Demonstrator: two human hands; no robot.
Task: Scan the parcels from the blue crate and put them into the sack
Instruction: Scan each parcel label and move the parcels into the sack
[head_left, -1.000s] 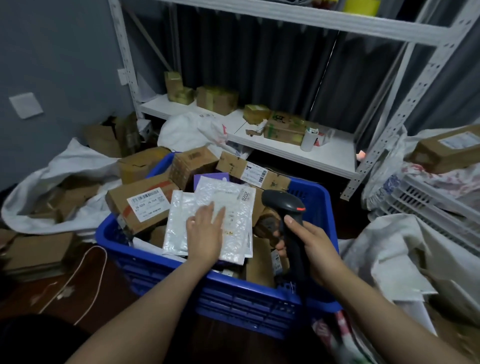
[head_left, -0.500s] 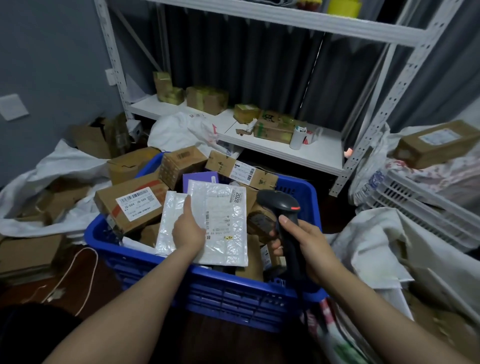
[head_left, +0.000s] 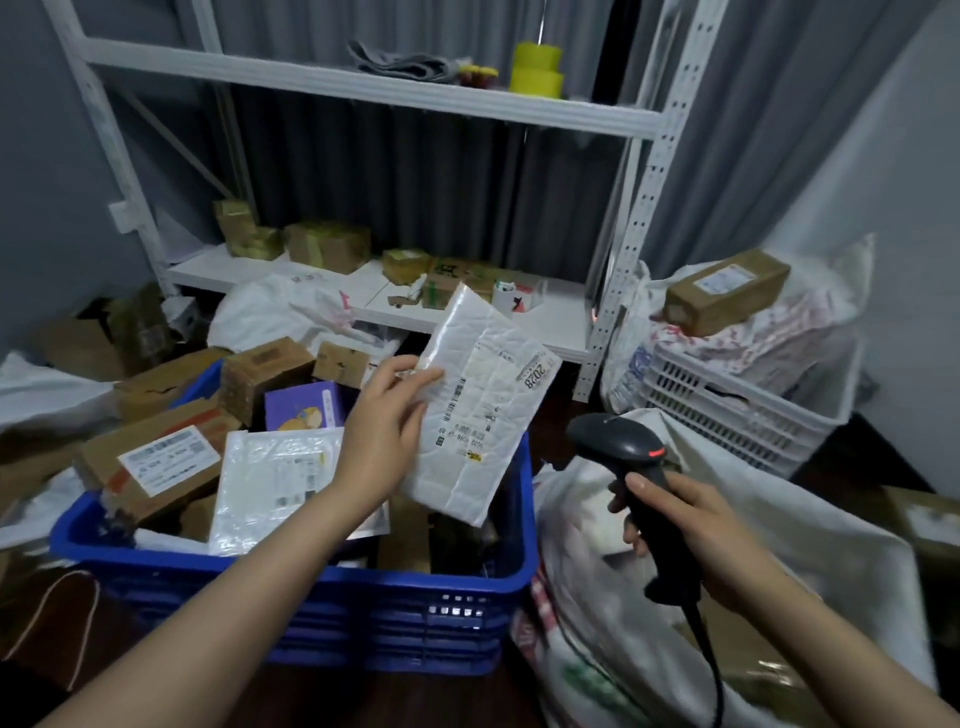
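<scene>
White mailer (head_left: 483, 410) lifted off blue crate (head_left: 291, 577) | left hand (head_left: 382, 431) pinches it | right hand (head_left: 691, 530) grips scanner (head_left: 618, 441)

One head-worn camera looks forward and down, close above the blue crate (head_left: 311, 587), facing the white shelf (head_left: 374, 93) behind.

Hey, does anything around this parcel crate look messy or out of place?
The blue crate is overfilled: boxes are heaped above its rim, and the labelled box at its left side sits tilted, jutting out over the edge.
</scene>
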